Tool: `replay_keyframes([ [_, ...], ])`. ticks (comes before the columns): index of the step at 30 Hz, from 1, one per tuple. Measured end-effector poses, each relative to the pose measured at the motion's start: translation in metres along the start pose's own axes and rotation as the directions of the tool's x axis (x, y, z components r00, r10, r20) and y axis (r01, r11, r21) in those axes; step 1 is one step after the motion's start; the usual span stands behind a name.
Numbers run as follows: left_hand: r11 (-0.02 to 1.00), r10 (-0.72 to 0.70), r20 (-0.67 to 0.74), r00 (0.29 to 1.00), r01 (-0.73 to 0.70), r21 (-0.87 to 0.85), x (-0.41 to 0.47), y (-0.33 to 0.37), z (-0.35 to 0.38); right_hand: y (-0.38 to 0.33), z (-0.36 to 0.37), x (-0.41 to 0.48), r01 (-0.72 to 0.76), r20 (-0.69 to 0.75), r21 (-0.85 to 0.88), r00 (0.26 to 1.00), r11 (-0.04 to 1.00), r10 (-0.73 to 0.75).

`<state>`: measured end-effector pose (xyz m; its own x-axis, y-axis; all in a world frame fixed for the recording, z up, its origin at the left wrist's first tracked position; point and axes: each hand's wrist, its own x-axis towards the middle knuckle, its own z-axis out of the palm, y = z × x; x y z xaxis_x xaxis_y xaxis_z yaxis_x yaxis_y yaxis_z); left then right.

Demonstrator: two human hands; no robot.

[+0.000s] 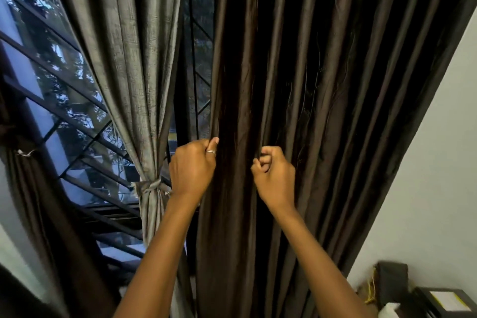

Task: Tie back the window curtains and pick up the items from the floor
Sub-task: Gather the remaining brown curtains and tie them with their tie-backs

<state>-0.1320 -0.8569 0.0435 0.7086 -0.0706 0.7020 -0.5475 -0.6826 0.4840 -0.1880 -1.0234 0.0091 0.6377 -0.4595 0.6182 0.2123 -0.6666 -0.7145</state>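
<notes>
Dark brown curtain (309, 85) hangs closed before me. My left hand (192, 168) grips its left edge, fingers (209, 148) curled round the cloth, and my right hand (275, 175) clenches a fold just right of it. Left, the grey curtain (124, 59) hangs gathered by its tie (152, 187). Beyond is the barred window (51, 111).

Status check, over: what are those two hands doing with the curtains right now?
Left hand grips dark brown curtain at its edge; right hand pinches a fold. Grey curtain already tied back. No obstruction seen at the hands.
</notes>
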Motion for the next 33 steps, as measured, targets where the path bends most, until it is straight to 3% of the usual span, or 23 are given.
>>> replay_keyframes([
  [6, 0.991, 0.024, 0.037, 0.999, -0.019, -0.13, -0.004, 0.015, 0.011, -0.021, 0.029, -0.013, 0.175, 0.079, -0.025, 0.982, 0.984, -0.173],
  [15, 0.956, -0.022, 0.127, 0.992, 0.058, -0.289, -0.004, 0.015, 0.009, -0.026, 0.04, -0.017, 0.219, 0.057, -0.075, 0.975, 0.973, -0.215],
  [21, 0.972, 0.019, 0.183, 0.983, 0.025, -0.232, -0.001, 0.024, 0.006, -0.023, 0.044, -0.015, 0.236, 0.067, -0.088, 0.971, 0.968, -0.231],
  [28, 0.986, -0.101, 0.117, 0.988, 0.115, -0.122, 0.002, 0.03, 0.015, -0.019, 0.043, -0.013, 0.234, 0.101, -0.11, 0.969, 0.966, -0.224],
  [33, 0.991, -0.076, 0.112, 0.991, 0.087, -0.099, 0.003, 0.027, 0.016, -0.016, 0.019, 0.004, 0.309, 0.257, -0.018, 0.92, 0.951, -0.294],
])
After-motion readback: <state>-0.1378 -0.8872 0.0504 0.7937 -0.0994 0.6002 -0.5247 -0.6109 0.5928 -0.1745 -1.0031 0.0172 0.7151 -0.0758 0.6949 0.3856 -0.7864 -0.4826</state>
